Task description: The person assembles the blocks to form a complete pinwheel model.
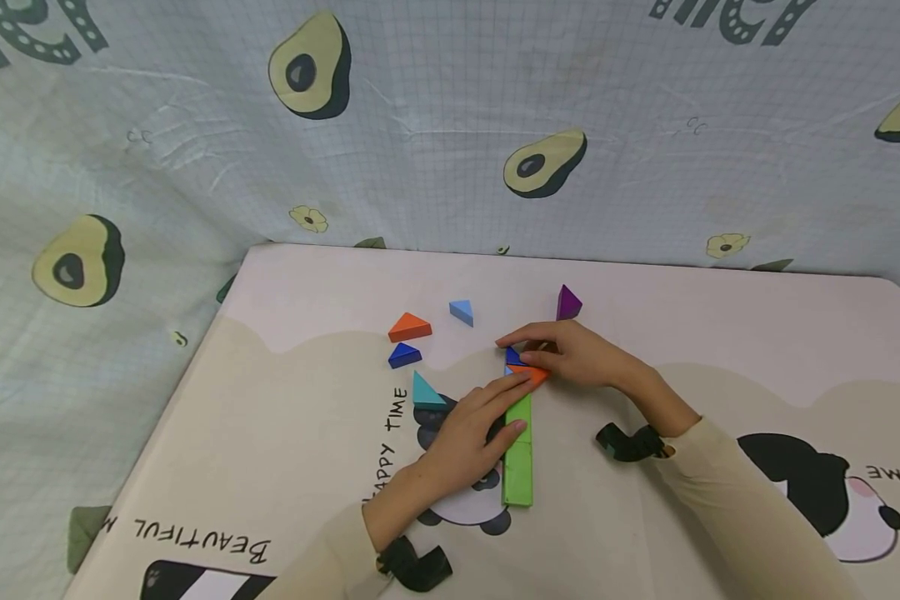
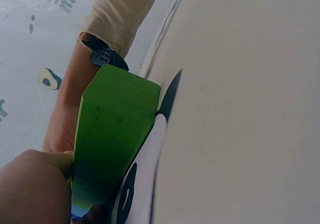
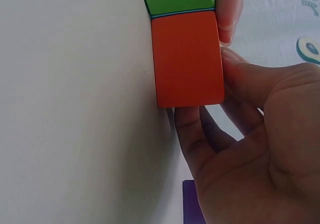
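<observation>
Two bright green blocks point(image 1: 518, 475) lie end to end in a column, with an orange triangular block point(image 1: 534, 372) at the far end. Beyond the orange one sits a dark blue triangular block point(image 1: 513, 357), and a light blue sliver shows beside them. My right hand point(image 1: 585, 354) pinches the dark blue block between thumb and fingers, partly covering it. My left hand point(image 1: 468, 429) lies along the column's left side, straight fingertips touching the orange block and thumb on the green. In the right wrist view, the orange block's side face point(image 3: 187, 59) is near the right fingers point(image 3: 190, 134).
Loose triangular blocks lie farther back: orange point(image 1: 409, 327), dark blue point(image 1: 404, 356), light blue point(image 1: 462, 312), teal point(image 1: 426, 392) and purple point(image 1: 567, 302). The table cover point(image 1: 585, 533) has printed animals and words. An avocado-print cloth point(image 1: 420, 167) hangs behind the table.
</observation>
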`<state>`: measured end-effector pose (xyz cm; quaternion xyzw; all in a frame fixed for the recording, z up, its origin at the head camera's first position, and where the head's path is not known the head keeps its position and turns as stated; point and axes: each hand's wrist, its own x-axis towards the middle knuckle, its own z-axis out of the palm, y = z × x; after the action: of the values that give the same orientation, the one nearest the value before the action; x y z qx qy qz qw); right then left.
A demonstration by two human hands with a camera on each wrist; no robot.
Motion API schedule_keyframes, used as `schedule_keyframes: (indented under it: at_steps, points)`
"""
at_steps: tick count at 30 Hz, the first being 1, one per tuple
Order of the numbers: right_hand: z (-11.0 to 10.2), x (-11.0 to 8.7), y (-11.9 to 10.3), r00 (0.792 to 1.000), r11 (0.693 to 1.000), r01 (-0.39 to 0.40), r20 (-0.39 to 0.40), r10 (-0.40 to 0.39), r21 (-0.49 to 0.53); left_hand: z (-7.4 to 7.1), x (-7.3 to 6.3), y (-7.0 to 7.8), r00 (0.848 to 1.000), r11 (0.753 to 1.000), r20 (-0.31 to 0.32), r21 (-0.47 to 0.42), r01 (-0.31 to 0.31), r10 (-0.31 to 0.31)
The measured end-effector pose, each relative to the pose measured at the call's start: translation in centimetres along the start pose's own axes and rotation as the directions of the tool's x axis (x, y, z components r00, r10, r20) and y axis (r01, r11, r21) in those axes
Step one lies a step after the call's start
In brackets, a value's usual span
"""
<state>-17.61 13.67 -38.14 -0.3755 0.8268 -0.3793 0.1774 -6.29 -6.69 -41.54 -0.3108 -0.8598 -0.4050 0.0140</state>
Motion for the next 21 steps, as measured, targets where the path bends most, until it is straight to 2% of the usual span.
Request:
schedule_keyframes:
  at_steps: [21]
  points:
    - [-0.07, 0.02, -0.10, 1.000, 1.000, -0.008, 0.009, 0.008, 0.014, 0.04, 0.01, -0.04, 1.000, 1.000, 0.005, 0.007, -0.002, 0.002]
